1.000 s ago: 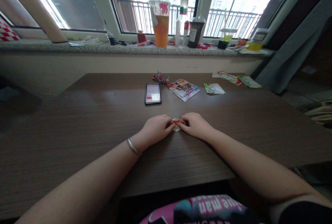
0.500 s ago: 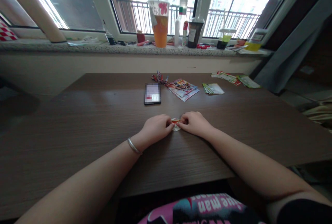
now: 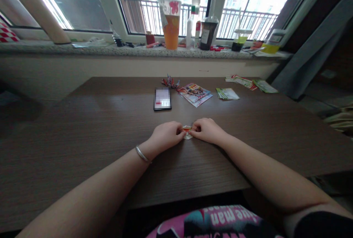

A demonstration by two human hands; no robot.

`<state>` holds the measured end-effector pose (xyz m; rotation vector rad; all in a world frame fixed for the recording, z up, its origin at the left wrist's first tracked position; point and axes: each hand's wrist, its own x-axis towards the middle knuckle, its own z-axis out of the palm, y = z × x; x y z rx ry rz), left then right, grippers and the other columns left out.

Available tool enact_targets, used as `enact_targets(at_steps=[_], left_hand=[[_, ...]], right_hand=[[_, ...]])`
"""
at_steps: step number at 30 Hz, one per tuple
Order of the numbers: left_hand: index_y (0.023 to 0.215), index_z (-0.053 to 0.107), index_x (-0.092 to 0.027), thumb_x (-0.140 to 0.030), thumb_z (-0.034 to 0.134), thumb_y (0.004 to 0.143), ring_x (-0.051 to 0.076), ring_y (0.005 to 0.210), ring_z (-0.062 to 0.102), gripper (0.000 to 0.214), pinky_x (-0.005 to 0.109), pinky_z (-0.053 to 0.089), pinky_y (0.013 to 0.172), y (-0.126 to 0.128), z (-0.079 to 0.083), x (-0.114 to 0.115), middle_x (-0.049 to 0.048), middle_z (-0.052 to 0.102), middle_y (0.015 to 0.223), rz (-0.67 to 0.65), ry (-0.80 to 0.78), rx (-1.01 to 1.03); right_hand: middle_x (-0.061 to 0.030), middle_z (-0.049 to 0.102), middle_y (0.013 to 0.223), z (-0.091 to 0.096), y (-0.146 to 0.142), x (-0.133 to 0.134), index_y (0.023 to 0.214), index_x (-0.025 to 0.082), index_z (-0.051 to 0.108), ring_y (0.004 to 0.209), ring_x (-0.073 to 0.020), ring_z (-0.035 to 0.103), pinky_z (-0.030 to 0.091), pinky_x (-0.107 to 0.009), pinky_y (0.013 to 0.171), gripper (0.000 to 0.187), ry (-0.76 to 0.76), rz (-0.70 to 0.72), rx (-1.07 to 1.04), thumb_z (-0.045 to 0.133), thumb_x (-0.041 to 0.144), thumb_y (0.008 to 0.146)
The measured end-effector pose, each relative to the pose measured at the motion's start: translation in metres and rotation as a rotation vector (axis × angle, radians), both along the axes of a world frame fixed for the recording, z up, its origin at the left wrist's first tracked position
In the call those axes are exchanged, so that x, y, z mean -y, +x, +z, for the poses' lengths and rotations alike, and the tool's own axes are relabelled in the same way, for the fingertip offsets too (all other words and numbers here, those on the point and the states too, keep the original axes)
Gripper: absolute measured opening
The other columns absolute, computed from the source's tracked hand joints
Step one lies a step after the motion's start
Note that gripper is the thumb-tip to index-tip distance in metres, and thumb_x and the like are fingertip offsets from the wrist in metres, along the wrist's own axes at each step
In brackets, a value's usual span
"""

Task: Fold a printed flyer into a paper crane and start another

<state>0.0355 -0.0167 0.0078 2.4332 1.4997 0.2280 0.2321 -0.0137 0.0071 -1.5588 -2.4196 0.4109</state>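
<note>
A small piece of folded paper (image 3: 188, 135), white with an orange-red band, lies low over the table between my two hands. My left hand (image 3: 168, 134) pinches its left edge between thumb and fingers, and a silver bangle circles that wrist. On the opposite edge, my right hand (image 3: 208, 130) grips the paper with thumb and curled fingers. Both hands are close together, and the fingertips partly cover the paper's sides.
Beyond my hands lie a phone (image 3: 162, 99), a crumpled folded-paper piece (image 3: 170, 82), a printed leaflet stack (image 3: 195, 94), a green-white paper stack (image 3: 227, 93) and more printed strips (image 3: 244, 82). Drink cups (image 3: 171, 28) and bottles line the windowsill (image 3: 110, 50).
Both hands keep their pinch on the paper in nearly the same place. The whole view has shifted very slightly.
</note>
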Motion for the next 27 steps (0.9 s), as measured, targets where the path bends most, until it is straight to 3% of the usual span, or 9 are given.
enact_targets(at_steps=[8,23,27], left_hand=[[0.079,0.064,-0.021,-0.05,0.051,0.087,0.016,0.071,0.058,0.033,0.025,0.034,0.058,-0.012,-0.008,-0.004,0.001,0.066,0.081,-0.088,0.009,0.094],[0.089,0.066,-0.023,-0.031,0.053,0.089,0.014,0.08,0.059,0.015,0.023,0.042,0.069,-0.011,-0.007,0.001,0.0008,0.063,0.089,-0.272,0.106,0.09],[0.088,0.068,-0.023,-0.031,0.055,0.088,0.015,0.08,0.06,0.015,0.024,0.042,0.07,-0.008,-0.005,0.002,0.001,0.064,0.086,-0.248,0.073,0.083]], right_hand=[[-0.0033,0.065,0.081,-0.011,0.006,0.004,0.082,0.019,0.068,0.081,-0.0157,0.056,0.04,-0.026,0.076,0.005,0.168,0.27,-0.194,0.064,0.019,0.08],[-0.0025,0.063,0.083,-0.002,-0.005,0.013,0.085,0.02,0.071,0.077,-0.0142,0.056,0.04,-0.024,0.071,0.012,0.041,0.144,-0.127,0.061,0.023,0.081],[-0.0029,0.062,0.081,-0.001,-0.006,0.01,0.083,0.02,0.072,0.078,-0.0147,0.056,0.04,-0.024,0.073,0.011,-0.015,0.172,-0.133,0.061,0.021,0.08]])
